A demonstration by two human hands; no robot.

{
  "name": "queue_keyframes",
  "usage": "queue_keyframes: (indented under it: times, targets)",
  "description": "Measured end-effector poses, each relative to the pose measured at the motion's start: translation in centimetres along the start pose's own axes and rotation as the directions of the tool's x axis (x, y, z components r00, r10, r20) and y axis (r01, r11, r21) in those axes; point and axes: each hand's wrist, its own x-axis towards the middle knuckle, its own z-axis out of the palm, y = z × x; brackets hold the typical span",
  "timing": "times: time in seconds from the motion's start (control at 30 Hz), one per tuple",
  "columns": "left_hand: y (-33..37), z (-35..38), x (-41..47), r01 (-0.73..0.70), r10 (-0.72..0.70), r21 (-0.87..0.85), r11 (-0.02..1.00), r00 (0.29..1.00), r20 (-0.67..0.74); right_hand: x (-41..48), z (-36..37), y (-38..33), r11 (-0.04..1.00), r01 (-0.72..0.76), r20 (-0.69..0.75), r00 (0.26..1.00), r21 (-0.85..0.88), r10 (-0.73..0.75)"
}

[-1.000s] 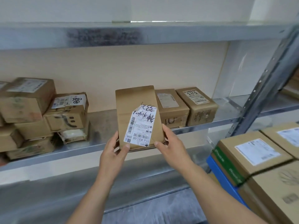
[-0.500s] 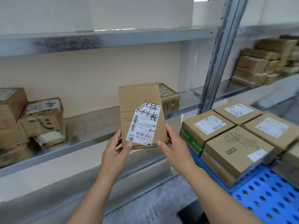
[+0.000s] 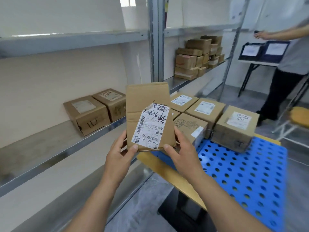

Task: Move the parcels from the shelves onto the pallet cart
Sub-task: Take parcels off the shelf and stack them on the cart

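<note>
I hold a flat brown cardboard parcel [image 3: 145, 104] with a white shipping label upright in front of me. My left hand [image 3: 119, 156] grips its lower left corner and my right hand [image 3: 181, 152] grips its lower right corner. The parcel hangs in the air between the metal shelf [image 3: 50, 148] and the blue perforated pallet cart [image 3: 242, 173]. Several brown parcels [image 3: 234, 126] stand on the far part of the cart. Two boxes [image 3: 93, 113] remain on the shelf to the left.
A grey upright shelf post [image 3: 154, 39] stands behind the parcel. More stacked boxes [image 3: 197, 57] fill the farther shelf bay. A person [image 3: 291, 64] stands at the right by a table with dark bins [image 3: 264, 51]. The cart has a yellow edge [image 3: 167, 171].
The view has swung right from the shelf toward the cart, and the parcel in both hands has moved off the shelf edge to hang near the cart's corner.
</note>
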Motion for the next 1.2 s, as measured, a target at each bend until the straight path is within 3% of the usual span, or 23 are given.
queue_keyframes:
  times: [0.27, 0.63, 1.1, 1.2]
  targets:
    - [1.5, 7.4, -0.4, -0.046, 0.054, -0.043, 0.998, 0.972, 0.228, -4.0, -5.8, 3.6, 0.989, -0.148, -0.222, 0.965, -0.016, 0.140]
    - [0.9, 14.2, -1.4, -0.039, 0.048, -0.029, 0.999, 0.853, 0.520, -9.0, -9.3, 7.1, 0.930, -0.367, -0.434, 0.837, 0.003, 0.332]
    - [-3.2, 17.5, 0.1, 0.011, -0.142, 0.193, 0.981, 0.723, 0.676, -8.7, -7.1, 10.6, 0.769, -0.632, -0.441, 0.666, 0.095, 0.601]
    - [-3.4, 17.7, 0.6, -0.083, -0.085, 0.210, 0.974, 0.727, 0.682, -8.1, -7.0, 10.9, 0.762, -0.636, -0.449, 0.650, 0.119, 0.613]
